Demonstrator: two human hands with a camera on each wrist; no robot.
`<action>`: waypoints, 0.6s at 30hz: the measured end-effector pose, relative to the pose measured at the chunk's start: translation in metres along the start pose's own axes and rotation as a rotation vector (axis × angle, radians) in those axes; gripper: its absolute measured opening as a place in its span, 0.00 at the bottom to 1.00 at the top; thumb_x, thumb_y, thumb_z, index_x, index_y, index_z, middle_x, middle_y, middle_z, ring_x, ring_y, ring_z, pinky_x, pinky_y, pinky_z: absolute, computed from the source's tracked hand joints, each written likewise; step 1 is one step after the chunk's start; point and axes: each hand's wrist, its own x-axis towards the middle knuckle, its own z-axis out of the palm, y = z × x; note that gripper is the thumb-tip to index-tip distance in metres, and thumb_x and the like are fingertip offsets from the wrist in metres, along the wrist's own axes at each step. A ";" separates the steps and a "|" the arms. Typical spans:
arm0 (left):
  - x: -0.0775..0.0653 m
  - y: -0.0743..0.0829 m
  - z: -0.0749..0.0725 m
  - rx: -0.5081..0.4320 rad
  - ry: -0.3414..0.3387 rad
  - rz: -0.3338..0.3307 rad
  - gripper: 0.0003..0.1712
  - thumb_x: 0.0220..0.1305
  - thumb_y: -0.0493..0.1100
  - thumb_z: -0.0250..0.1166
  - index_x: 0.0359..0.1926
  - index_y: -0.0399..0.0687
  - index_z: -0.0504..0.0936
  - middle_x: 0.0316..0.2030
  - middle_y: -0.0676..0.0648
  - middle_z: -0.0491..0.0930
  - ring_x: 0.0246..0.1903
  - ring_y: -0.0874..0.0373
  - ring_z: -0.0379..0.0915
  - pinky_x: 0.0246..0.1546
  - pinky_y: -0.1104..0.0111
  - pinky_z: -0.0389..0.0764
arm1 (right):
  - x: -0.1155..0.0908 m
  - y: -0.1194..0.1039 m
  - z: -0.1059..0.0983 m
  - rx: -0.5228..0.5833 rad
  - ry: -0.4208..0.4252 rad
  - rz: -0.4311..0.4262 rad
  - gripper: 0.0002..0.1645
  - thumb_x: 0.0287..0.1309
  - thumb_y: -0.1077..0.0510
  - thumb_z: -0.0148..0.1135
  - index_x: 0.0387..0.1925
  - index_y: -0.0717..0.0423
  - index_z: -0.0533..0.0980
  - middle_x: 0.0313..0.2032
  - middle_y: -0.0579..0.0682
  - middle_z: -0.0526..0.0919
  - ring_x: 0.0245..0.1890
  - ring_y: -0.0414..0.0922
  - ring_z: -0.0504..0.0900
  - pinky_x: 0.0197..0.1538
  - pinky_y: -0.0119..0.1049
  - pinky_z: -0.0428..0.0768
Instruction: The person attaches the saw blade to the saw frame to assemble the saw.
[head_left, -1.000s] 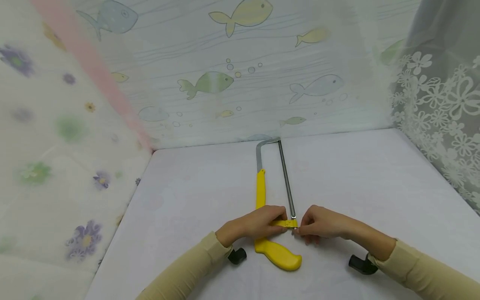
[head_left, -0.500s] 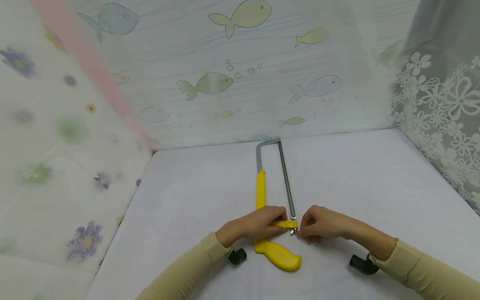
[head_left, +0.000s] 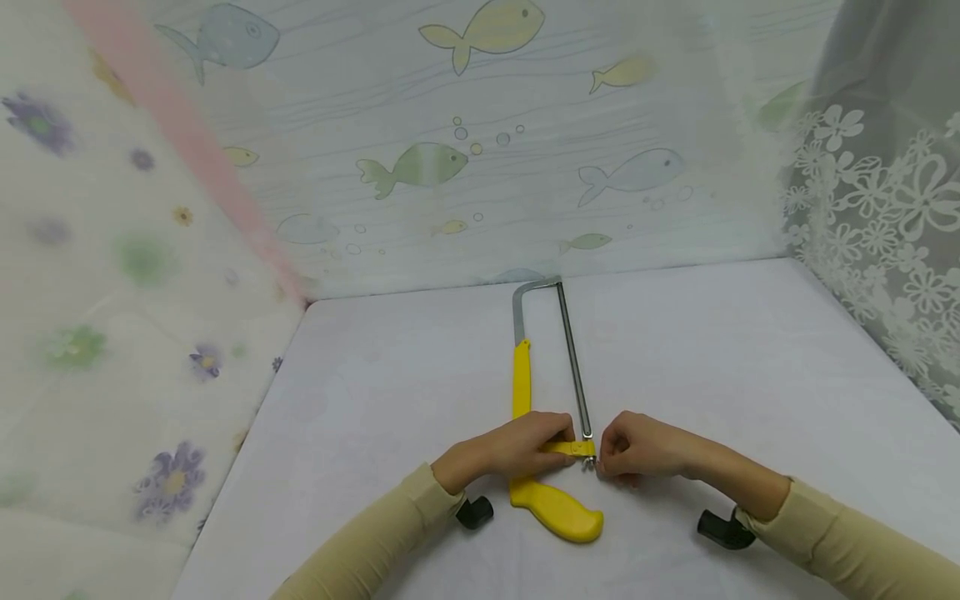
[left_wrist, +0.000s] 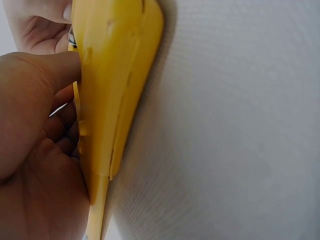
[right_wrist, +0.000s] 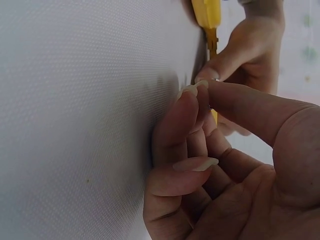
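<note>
A hacksaw [head_left: 521,379] with a yellow handle and a grey metal bow lies on the white cloth, blade [head_left: 572,358] to the right. My left hand [head_left: 517,442] grips its yellow crosspiece near the handle, thumb on the near side. In the left wrist view the yellow handle [left_wrist: 112,100] runs past that thumb. A small metal wing nut [head_left: 588,464] sticks out below the crosspiece's end. My right hand [head_left: 645,448] has its fingers curled, thumb and fingertips right at the wing nut. In the right wrist view the fingertips [right_wrist: 187,92] mostly hide the nut.
White cloth [head_left: 390,375] covers the table. A fish-patterned curtain [head_left: 487,208] hangs along the back edge, a floral one [head_left: 112,333] at the left and a lace one [head_left: 892,225] at the right. Black wrist-camera mounts [head_left: 726,529] jut from under both sleeves.
The right fingertips have shifted slightly at the wing nut, which shows more plainly now than one second ago. The left hand and the hacksaw have stayed put.
</note>
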 end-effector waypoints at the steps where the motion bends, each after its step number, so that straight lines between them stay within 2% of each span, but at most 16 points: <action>1: 0.000 0.000 0.000 0.001 -0.001 0.000 0.06 0.74 0.45 0.64 0.43 0.51 0.75 0.36 0.58 0.75 0.34 0.67 0.67 0.37 0.79 0.70 | 0.000 0.000 0.000 0.000 -0.001 0.000 0.08 0.62 0.61 0.68 0.28 0.60 0.81 0.22 0.48 0.81 0.21 0.43 0.76 0.27 0.35 0.77; 10: -0.001 0.001 -0.001 -0.003 0.004 0.008 0.06 0.74 0.44 0.64 0.43 0.51 0.75 0.36 0.58 0.75 0.34 0.67 0.67 0.37 0.79 0.70 | 0.002 -0.003 0.003 -0.002 -0.013 0.009 0.07 0.60 0.61 0.69 0.28 0.60 0.83 0.22 0.49 0.82 0.20 0.42 0.76 0.27 0.33 0.77; 18: -0.001 0.001 0.000 -0.017 0.003 0.006 0.05 0.74 0.44 0.64 0.43 0.51 0.75 0.36 0.58 0.75 0.35 0.67 0.68 0.38 0.79 0.71 | 0.004 -0.005 0.005 -0.014 0.002 0.036 0.17 0.63 0.53 0.69 0.23 0.59 0.83 0.19 0.49 0.81 0.19 0.41 0.76 0.26 0.34 0.75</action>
